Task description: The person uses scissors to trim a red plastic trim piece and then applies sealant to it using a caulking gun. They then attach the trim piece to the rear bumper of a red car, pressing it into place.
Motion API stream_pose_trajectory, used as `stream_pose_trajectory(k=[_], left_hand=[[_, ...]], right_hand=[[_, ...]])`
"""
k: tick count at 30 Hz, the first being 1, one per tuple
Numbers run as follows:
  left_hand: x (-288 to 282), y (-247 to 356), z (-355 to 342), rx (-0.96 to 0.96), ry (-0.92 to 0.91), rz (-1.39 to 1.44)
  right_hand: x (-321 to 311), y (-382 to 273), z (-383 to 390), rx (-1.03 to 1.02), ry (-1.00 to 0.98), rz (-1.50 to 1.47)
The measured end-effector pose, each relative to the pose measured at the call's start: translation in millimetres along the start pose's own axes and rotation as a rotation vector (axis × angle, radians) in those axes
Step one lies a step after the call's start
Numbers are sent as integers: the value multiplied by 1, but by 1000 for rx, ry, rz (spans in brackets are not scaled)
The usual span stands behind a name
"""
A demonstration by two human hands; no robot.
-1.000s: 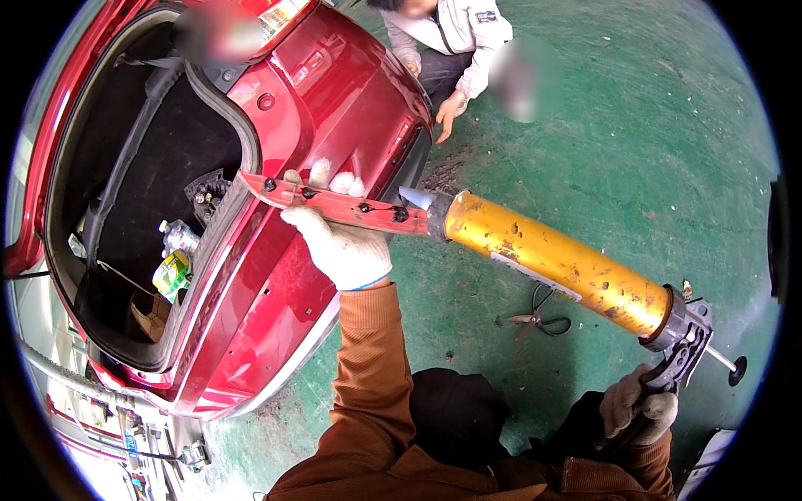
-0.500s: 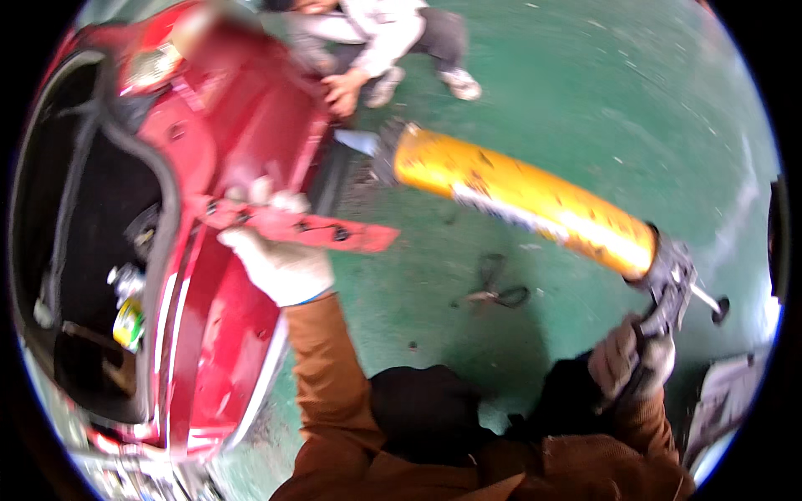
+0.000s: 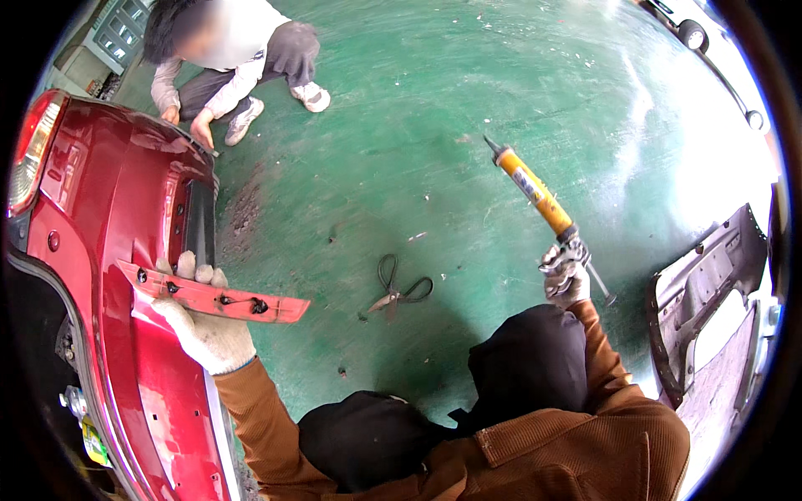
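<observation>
My gloved left hand [image 3: 209,338] pinches the red trim strip [image 3: 199,299] by its long edges, lumpy face up, in front of the red car's rear panel [image 3: 125,200]; touching or not, I can't tell. I'd keep my grip clear of the black lumps [image 3: 259,306]. My right hand [image 3: 565,281] wraps the caulking gun [image 3: 539,196] at its trigger end, nozzle [image 3: 492,144] safely away from me. Scissors [image 3: 391,295] lie lower, off the car's edge on the green floor [image 3: 476,250].

The car [image 3: 125,188] at left is gleaming, smooth and glossy. The strip [image 3: 202,301] is looking like plastic, the left sleeve [image 3: 263,417] ribbed cloth.
</observation>
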State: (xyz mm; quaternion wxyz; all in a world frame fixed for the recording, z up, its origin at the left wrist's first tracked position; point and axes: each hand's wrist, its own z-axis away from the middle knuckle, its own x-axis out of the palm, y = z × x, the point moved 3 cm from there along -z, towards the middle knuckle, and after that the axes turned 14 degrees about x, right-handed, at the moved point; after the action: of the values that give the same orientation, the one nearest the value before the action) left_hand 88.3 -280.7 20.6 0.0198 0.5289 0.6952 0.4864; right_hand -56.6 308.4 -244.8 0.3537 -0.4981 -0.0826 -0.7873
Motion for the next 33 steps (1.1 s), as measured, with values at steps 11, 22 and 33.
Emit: stream_pose_trajectory(k=[11, 22, 33], left_hand=[[15, -40, -1, -134, -16, 204], [10, -40, 6, -203, 205, 248], [24, -56, -3, -208, 228, 453]], right_hand=[[-133, 31, -11, -103, 202, 356], [-150, 46, -24, 737, 633, 1048], [274, 119, -107, 595, -234, 1587]])
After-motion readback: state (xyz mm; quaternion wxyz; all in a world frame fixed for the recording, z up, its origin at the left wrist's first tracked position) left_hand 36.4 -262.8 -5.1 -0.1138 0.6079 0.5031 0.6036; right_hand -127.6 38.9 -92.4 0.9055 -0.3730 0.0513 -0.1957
